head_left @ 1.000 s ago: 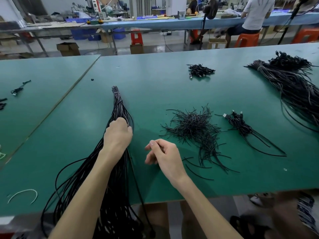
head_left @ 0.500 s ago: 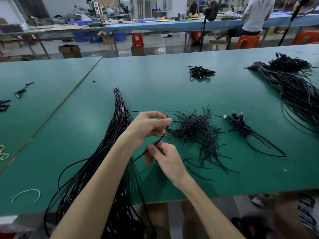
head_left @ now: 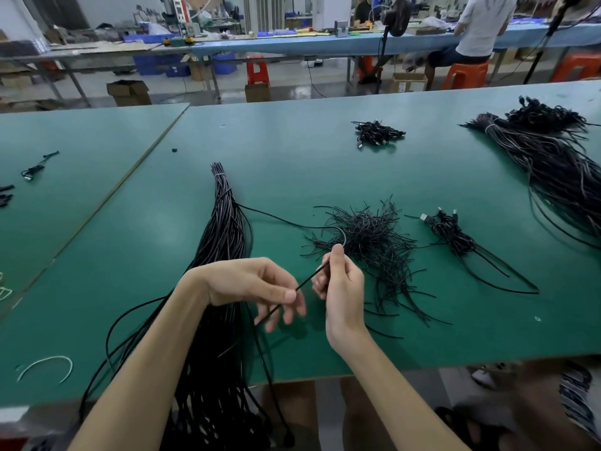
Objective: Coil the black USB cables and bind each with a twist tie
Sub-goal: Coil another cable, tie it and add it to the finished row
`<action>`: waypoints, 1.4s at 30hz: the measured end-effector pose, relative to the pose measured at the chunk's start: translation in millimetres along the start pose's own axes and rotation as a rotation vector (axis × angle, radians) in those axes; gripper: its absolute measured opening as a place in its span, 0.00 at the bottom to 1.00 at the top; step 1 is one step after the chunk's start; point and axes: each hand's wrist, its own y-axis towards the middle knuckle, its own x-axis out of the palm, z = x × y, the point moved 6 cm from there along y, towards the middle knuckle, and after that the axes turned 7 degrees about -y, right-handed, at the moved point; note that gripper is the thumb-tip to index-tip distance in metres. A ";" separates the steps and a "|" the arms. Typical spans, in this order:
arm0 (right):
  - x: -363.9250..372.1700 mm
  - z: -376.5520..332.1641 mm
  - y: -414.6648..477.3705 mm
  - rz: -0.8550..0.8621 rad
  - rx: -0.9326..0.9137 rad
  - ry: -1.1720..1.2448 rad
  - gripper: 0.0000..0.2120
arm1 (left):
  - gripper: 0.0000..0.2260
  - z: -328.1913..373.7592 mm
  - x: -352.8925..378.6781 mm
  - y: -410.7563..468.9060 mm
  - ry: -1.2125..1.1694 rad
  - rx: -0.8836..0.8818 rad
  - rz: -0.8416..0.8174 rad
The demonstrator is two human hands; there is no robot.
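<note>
Head view: near the green table's [head_left: 292, 164] front edge, left hand [head_left: 257, 288] and right hand [head_left: 341, 288] both pinch one thin black USB cable [head_left: 276, 219] trailing from the long tied cable bundle [head_left: 224, 229], not yet coiled, and with only a small heap of bound coils [head_left: 379, 133] toward the far edge, most work looks left.

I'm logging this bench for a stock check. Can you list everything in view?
green tables: two, green, butted side by side
long cable bundle: one, black, centre-left, overhanging the near edge
single cable: one, black, running from that bundle to both hands
twist ties: one loose pile, black, centre
USB cable cluster: a few, black, right of the ties
coiled cable heap: one, black, farther back
second cable bundle: one, black, far right
white curved strip: one, white, near-left
left hand: pinches the single cable
right hand: grips the single cable
</note>
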 end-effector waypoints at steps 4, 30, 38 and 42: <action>2.6 1.6 0.2 -0.033 0.009 -0.014 0.21 | 0.09 -4.0 -5.4 2.8 -0.193 0.155 0.111; 21.0 -2.9 -9.4 -0.314 -0.103 -0.252 0.08 | 0.17 -18.5 -65.3 -2.5 -0.561 0.561 1.214; 15.3 1.8 -5.9 -0.222 -0.062 -0.201 0.03 | 0.28 17.5 -22.7 9.5 0.555 0.544 1.015; 12.7 5.5 -1.9 -0.197 -0.063 -0.228 0.06 | 0.31 24.5 -12.4 6.8 0.580 0.621 1.004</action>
